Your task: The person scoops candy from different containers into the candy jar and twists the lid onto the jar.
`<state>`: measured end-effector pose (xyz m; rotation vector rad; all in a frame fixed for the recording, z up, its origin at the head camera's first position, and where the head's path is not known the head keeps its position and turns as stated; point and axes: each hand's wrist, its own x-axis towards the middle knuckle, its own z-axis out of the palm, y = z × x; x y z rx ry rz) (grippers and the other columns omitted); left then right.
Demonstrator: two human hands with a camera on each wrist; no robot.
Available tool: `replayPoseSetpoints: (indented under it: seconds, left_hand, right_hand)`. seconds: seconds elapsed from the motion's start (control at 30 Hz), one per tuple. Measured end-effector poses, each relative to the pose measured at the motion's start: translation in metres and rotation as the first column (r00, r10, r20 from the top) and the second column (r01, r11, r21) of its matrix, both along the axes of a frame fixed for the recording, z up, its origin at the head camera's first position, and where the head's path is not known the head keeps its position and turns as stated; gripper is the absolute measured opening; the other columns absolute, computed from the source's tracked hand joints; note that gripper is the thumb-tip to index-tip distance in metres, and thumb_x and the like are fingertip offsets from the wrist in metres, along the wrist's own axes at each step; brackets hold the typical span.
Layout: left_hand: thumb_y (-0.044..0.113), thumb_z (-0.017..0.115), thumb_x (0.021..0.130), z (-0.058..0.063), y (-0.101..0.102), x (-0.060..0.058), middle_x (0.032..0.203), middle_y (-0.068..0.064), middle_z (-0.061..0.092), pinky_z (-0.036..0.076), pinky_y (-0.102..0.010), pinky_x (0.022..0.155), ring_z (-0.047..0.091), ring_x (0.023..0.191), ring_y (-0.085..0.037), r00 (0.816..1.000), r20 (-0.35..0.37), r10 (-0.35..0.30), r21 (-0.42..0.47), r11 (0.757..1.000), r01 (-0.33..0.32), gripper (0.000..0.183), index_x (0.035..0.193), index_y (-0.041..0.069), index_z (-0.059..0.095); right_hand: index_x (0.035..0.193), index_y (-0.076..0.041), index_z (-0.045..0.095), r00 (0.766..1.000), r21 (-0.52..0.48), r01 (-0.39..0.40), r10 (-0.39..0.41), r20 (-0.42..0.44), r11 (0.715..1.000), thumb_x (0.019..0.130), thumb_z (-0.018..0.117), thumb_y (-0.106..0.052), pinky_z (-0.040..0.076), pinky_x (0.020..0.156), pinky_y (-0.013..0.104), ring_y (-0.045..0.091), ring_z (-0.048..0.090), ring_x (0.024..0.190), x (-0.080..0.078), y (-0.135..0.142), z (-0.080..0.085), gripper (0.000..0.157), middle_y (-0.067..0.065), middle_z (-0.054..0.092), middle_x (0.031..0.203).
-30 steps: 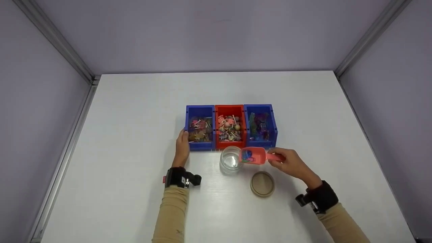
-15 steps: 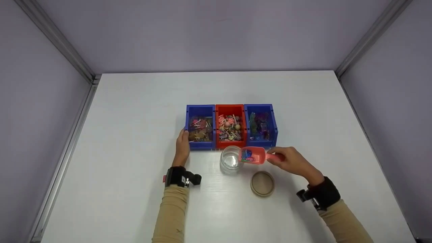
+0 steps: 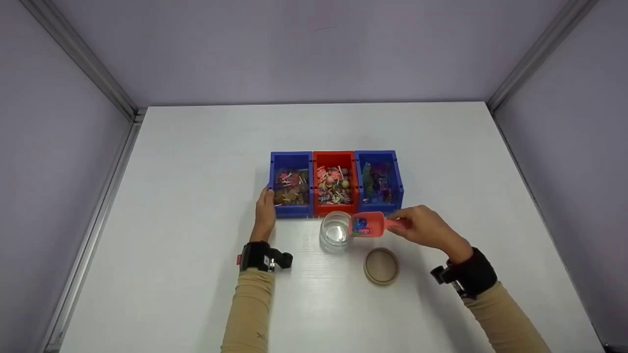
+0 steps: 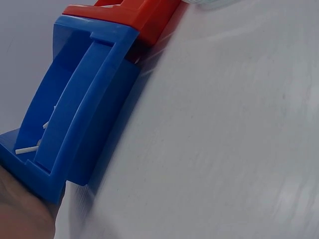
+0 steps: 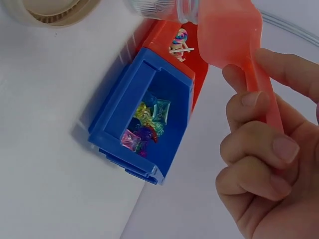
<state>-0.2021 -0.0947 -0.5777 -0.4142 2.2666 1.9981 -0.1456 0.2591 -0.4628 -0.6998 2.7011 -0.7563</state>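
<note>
My right hand (image 3: 427, 230) grips a coral-pink scoop (image 3: 375, 224) by its handle. Several small blue, green and pink pieces (image 3: 361, 226) lie in the scoop near its front lip. That lip overlaps the right rim of a clear glass jar (image 3: 335, 235) in the head view. In the right wrist view, fingers curl around the scoop handle (image 5: 266, 99). My left hand (image 3: 265, 215) rests along the outer side of the left blue bin (image 3: 293, 212), its fingers partly hidden by the bin. The visible inside of the jar shows only clear glass.
A red bin (image 3: 333, 210) of lollipop-shaped pieces stands between the left bin and the right blue bin (image 5: 112, 114), which holds translucent coloured pieces. A round beige lid (image 3: 381, 267) lies in front of the scoop on the white table (image 3: 196, 196). Grey walls border the table.
My right hand and forearm have risen slightly in the head view, and the scoop has shifted a little upward beside the jar rim. The left hand, bins, jar and lid stay put.
</note>
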Motion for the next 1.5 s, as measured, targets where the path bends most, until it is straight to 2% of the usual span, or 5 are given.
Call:
replayPoseSetpoints:
  seconds: [0.23,0.77,1.03,1.27,1.5]
  left_hand:
    - [0.026,0.026,0.106,-0.002,0.000,0.000,0.158,-0.021,0.028,0.018,-0.045,0.126,0.020,0.151,-0.033,1.000,-0.013,0.004,0.014,1.000,-0.003,0.052,0.150,-0.001,0.027]
    - [0.024,0.027,0.106,-0.001,0.000,0.001,0.157,-0.022,0.029,0.019,-0.045,0.126,0.021,0.150,-0.034,0.999,-0.039,0.007,0.013,1.000,-0.006,0.052,0.150,-0.004,0.026]
    - [0.025,0.027,0.106,-0.002,-0.001,0.000,0.158,-0.022,0.028,0.019,-0.044,0.126,0.021,0.150,-0.034,1.000,-0.025,0.004,0.004,1.000,-0.004,0.052,0.150,-0.003,0.026]
    - [0.027,0.026,0.106,0.000,0.000,0.000,0.159,-0.021,0.026,0.018,-0.045,0.126,0.019,0.151,-0.034,1.000,-0.004,-0.008,-0.001,1.000,0.008,0.053,0.151,-0.001,0.024]
    - [0.024,0.027,0.106,-0.001,0.000,0.000,0.158,-0.022,0.027,0.018,-0.045,0.126,0.019,0.151,-0.034,1.000,-0.010,0.012,-0.005,1.000,-0.012,0.052,0.150,-0.004,0.025]
  right_hand:
    - [0.099,0.002,0.074,1.000,0.072,-0.006,0.008,-0.026,0.997,0.089,0.067,-0.018,0.054,0.059,0.022,0.007,0.056,0.063,0.000,-0.009,0.012,0.024,0.013,0.075,0.083]
    - [0.092,0.002,0.076,0.999,0.113,0.005,0.001,-0.052,0.994,0.085,0.070,-0.015,0.045,0.051,0.018,0.007,0.050,0.055,0.001,-0.023,0.028,0.019,0.012,0.074,0.076]
    - [0.092,0.001,0.076,0.998,0.113,0.004,0.004,-0.065,0.994,0.085,0.070,-0.016,0.049,0.052,0.020,0.007,0.051,0.056,0.002,-0.025,0.029,0.019,0.012,0.074,0.076]
    - [0.093,0.002,0.074,0.998,0.105,0.016,-0.009,-0.068,0.994,0.086,0.069,-0.015,0.034,0.048,0.018,0.008,0.042,0.054,0.004,-0.023,0.025,0.019,0.008,0.065,0.065]
    - [0.095,0.002,0.073,0.998,0.101,0.018,-0.012,-0.066,0.995,0.086,0.068,-0.013,0.033,0.049,0.018,0.008,0.040,0.054,0.007,-0.020,0.024,0.018,0.006,0.061,0.063]
